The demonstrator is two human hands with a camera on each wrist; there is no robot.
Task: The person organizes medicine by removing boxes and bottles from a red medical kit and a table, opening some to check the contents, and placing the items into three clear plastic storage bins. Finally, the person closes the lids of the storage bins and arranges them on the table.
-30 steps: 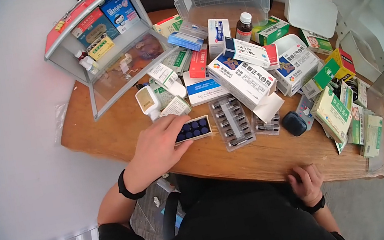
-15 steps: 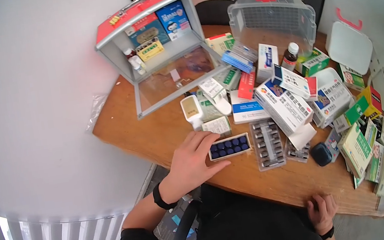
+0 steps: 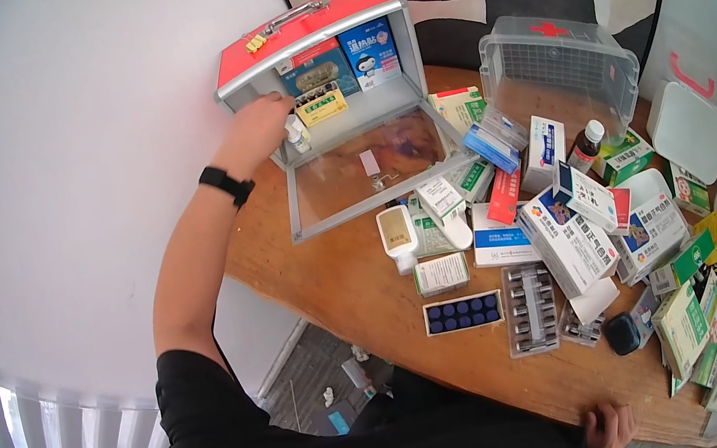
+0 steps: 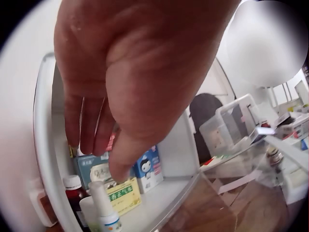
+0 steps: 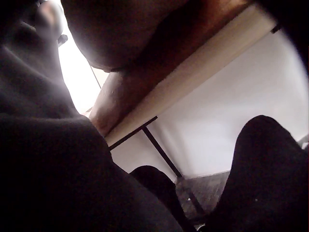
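Note:
My left hand [image 3: 261,129] reaches into the mouth of the red-topped first-aid case [image 3: 317,20]. In the left wrist view its fingers stretch downward above a white spray bottle [image 4: 104,205], a dark bottle with a white cap [image 4: 75,193] and a yellow medicine box [image 4: 126,195], and nothing shows in its grasp. Behind these stand a teal box [image 3: 315,78] and a blue box with a cartoon figure [image 3: 371,55]. At the table's front edge, my right hand [image 3: 609,430] rests with loosely bent fingers. A carton of dark-capped vials [image 3: 464,312] lies on the table.
The case's clear door [image 3: 378,167] lies folded down on the table [image 3: 310,274]. Medicine boxes such as a large white carton [image 3: 569,239] are heaped to the right, with an ampoule tray [image 3: 531,309] nearby. A clear plastic bin [image 3: 559,66] stands behind.
My left hand has left the carton of vials and moved up and left to the case. The head view has shifted, while the right hand stays at the table edge.

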